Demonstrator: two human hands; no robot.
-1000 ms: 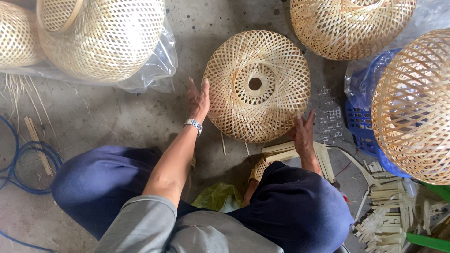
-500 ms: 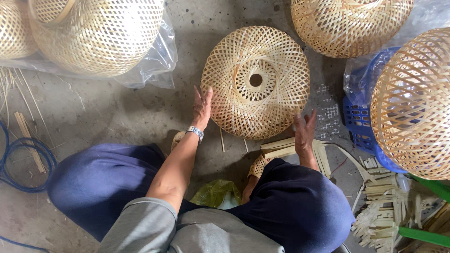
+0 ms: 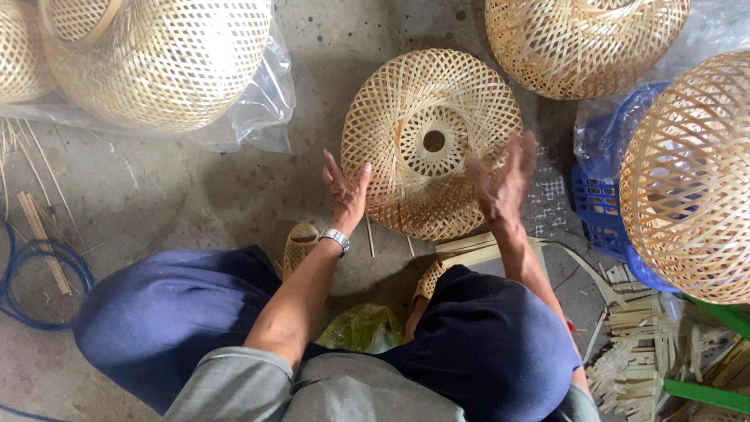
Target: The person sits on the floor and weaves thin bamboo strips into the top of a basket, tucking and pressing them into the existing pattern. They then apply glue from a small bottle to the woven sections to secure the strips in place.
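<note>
Now the woven bamboo shade [image 3: 431,141] lies flat on the concrete floor [image 3: 195,195] before the person's knees. Both hands, left [image 3: 345,190] and right [image 3: 502,180], are spread open at its rim, gripping nothing. Even pressure from both palms would likely turn it without warping.

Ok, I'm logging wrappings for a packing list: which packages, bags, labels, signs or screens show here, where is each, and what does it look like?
No labels, signs or screens show.
Clear plastic bag: upper left, crumpled under the big woven basket.
Clear plastic sheet: right, over the blue plastic crate.
Green plastic bag: crumpled on the floor between the person's knees.
The left hand and right hand flank the round woven lampshade.
</note>
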